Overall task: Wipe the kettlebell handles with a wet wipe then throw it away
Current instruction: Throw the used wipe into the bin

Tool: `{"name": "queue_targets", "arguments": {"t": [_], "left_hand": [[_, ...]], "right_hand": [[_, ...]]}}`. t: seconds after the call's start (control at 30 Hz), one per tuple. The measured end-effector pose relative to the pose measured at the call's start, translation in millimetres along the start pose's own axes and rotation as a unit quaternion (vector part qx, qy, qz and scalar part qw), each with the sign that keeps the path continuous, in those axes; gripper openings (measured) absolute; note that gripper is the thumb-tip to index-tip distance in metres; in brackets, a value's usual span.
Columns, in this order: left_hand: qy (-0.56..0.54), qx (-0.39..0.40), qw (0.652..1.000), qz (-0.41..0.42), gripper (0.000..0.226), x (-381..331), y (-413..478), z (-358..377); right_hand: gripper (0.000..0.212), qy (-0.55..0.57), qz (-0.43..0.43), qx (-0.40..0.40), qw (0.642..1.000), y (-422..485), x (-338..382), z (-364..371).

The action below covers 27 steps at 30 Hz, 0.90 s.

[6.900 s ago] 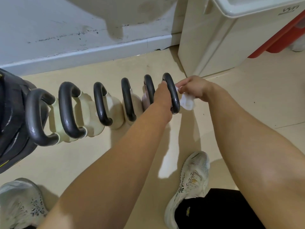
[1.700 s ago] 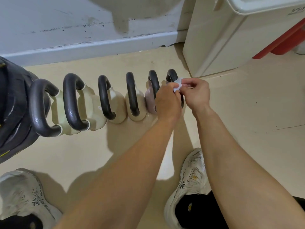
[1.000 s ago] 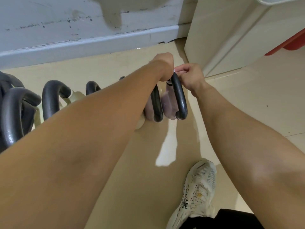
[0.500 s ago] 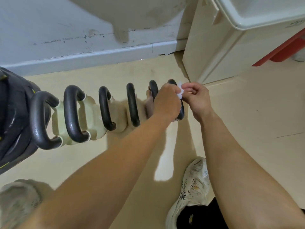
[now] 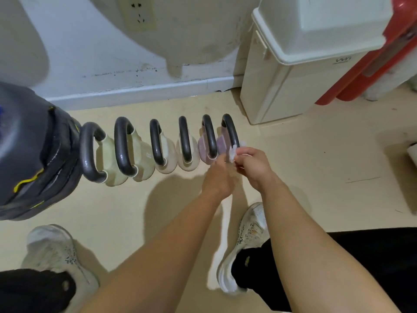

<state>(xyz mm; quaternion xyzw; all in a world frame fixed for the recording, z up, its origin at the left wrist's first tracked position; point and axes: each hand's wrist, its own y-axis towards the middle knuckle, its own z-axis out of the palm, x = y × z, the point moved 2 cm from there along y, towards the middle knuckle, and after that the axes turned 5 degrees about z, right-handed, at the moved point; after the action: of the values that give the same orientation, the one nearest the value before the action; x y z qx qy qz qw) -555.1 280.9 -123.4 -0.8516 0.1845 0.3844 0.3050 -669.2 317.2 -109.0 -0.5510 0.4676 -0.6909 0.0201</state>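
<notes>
Where hands (image 5: 239, 168) meet, crumpled white wipe (image 5: 233, 152)

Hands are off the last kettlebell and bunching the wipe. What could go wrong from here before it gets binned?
1. The wet wipe is only pinched between the left hand and right hand; during the handover it may slip onto the floor.
2. The white bin by the wall appears lidded, so one hand may have to open it first.
3. The kettlebells stand close beside the feet; stepping toward the bin could knock one.
</notes>
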Motion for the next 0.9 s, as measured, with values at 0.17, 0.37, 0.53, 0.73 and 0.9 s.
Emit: {"name": "queue_targets", "arguments": {"t": [0.17, 0.37, 0.53, 0.73, 0.9], "left_hand": [[-0.136, -0.041, 0.988, 0.064, 0.041, -36, -22, -38], [-0.143, -0.131, 0.979, 0.065, 0.025, -79, -42, -81], [-0.229, -0.119, 0.957, 0.129, 0.012, -137, -55, -111], [-0.351, -0.057, 0.918, 0.177, 0.019, -215, -44, -124], [-0.136, -0.121, 0.95, 0.253, 0.03, -261, -1, -119]], "right_hand": [[0.029, 0.065, -0.013, 0.164, 0.984, -65, 71, 14], [0.028, 0.043, -0.075, 0.151, 0.985, -119, 149, 0], [0.021, -0.214, -0.104, 0.004, 0.971, -130, 175, -28], [0.025, -0.043, -0.097, 0.126, 0.986, -131, 214, -50], [0.005, -0.09, -0.176, 0.066, 0.978, -111, 254, -96]]}}
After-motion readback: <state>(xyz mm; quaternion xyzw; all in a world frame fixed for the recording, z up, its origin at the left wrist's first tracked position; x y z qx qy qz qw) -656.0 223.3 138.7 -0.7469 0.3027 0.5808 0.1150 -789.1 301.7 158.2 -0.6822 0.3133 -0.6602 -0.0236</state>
